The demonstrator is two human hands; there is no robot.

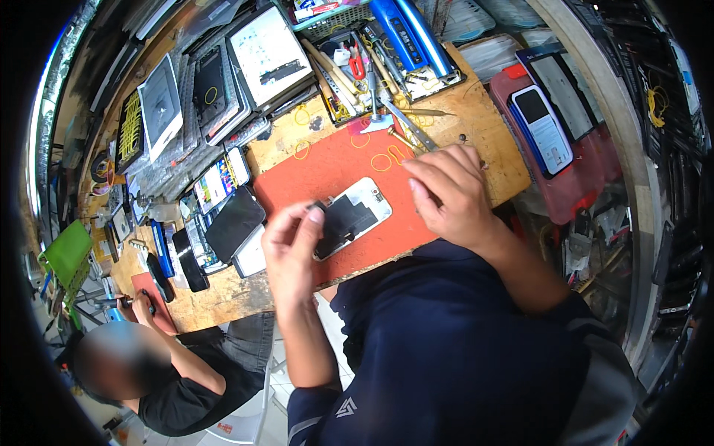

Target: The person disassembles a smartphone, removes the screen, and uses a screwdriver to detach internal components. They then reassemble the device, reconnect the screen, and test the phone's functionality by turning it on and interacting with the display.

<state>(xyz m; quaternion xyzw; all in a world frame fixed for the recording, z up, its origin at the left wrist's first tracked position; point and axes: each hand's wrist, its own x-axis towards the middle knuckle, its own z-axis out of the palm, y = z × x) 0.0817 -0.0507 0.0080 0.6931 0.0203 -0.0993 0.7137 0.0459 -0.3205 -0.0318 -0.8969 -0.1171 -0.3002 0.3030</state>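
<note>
A phone screen panel [375, 199], white-rimmed with a black backing, lies face down and slanted on the red mat [290, 182]. My left hand [292, 241] is closed at its left end, thumb and fingers pinching the dark edge there; the fingertips partly hide that end. To the panel's right, my right hand [455, 195] hovers over the mat's edge, fingers loosely bent and thumb apart, with nothing seen in it. Just beyond its fingers lies a long metal tool [411, 125], like tweezers. A brass-coloured screwdriver [401, 139] and yellow rubber bands [381, 162] are close by.
A tool tray [349, 85] and a blue cylindrical device [405, 37] stand at the back. Stacked device parts [216, 89] and several phones [236, 223] crowd the left. Another person [186, 379] works at lower left. A red case [573, 175] sits at right.
</note>
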